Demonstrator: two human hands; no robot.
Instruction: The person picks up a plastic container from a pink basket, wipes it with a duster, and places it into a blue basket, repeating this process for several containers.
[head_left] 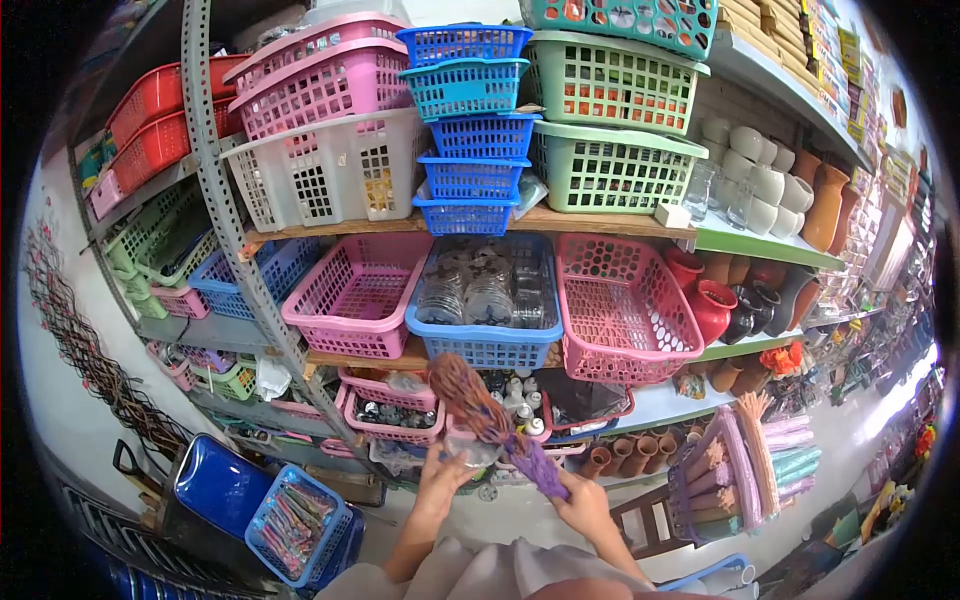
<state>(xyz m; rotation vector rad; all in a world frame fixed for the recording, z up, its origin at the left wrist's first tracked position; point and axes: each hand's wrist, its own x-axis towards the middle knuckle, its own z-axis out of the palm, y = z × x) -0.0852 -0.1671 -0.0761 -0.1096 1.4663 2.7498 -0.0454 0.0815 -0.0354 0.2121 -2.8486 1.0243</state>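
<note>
In front of the shelves, my right hand (pixel 583 503) is closed round the purple lower end of a long, shaggy brown-and-purple duster (pixel 468 400). The duster slants up to the left, its brown top overlapping the front of a blue basket (pixel 484 345) of clear glassware. My left hand (pixel 440 487) has its fingers round a clear, rounded container (pixel 474 451), which sits right against the duster's middle in this view.
Pink baskets (pixel 350 325) flank the blue one on the wooden shelf. Stacked baskets (pixel 475 175) stand above. Red vases (pixel 712 308) sit at the right. A blue basket of wrapped sticks (pixel 297 520) is at lower left, and a bin of pastel bundles (pixel 735 470) at lower right.
</note>
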